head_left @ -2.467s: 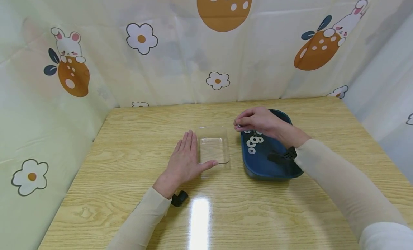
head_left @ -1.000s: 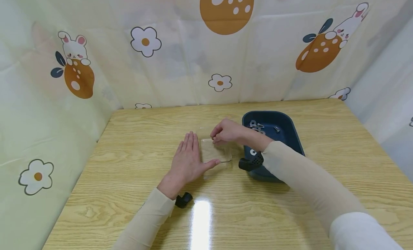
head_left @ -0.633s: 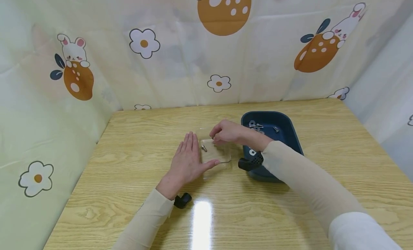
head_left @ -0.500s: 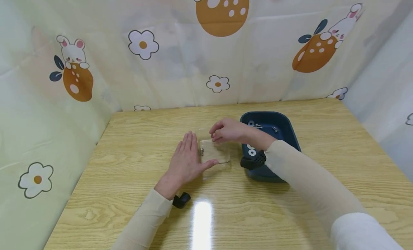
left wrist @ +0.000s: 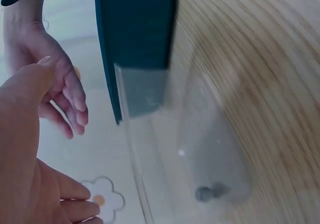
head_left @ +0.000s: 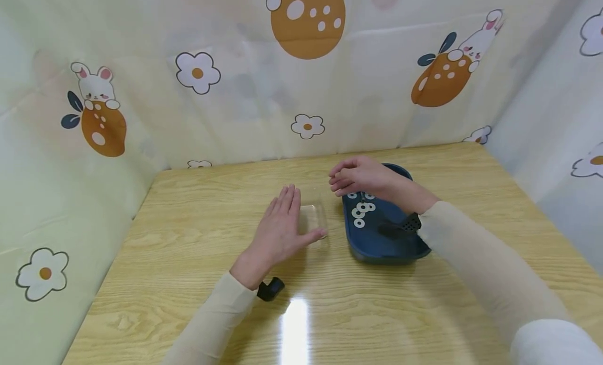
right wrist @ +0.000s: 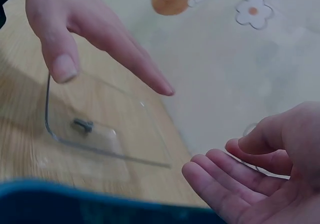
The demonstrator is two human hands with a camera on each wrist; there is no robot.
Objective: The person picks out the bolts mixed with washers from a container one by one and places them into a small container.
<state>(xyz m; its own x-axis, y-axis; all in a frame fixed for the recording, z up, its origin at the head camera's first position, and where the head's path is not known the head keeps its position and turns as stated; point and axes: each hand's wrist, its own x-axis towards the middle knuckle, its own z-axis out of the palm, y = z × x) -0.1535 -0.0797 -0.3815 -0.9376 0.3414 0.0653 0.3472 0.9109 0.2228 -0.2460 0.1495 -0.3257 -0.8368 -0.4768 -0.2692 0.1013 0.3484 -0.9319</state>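
A clear plastic box (head_left: 322,221) stands on the table, and a small metal bolt (right wrist: 84,124) lies inside it. My left hand (head_left: 278,231) has its fingers straight and thumb spread. It is raised close over the box's left part, which it hides in the head view. Farther right, my right hand (head_left: 363,176) hovers at the left rim of a dark blue tray (head_left: 391,255). Its fingers are loosely bent and the right wrist view shows nothing between them. Several flat metal washers (head_left: 359,223) lie in the tray below.
The wooden table (head_left: 188,281) extends left and in front of the box. A patterned curtain (head_left: 249,103) rises behind the table's far edge. My right forearm hides part of the tray's inside.
My right hand has let a bolt go into the clear box, then moved right, back to the tray. The left hand has shifted slightly right, over the box.
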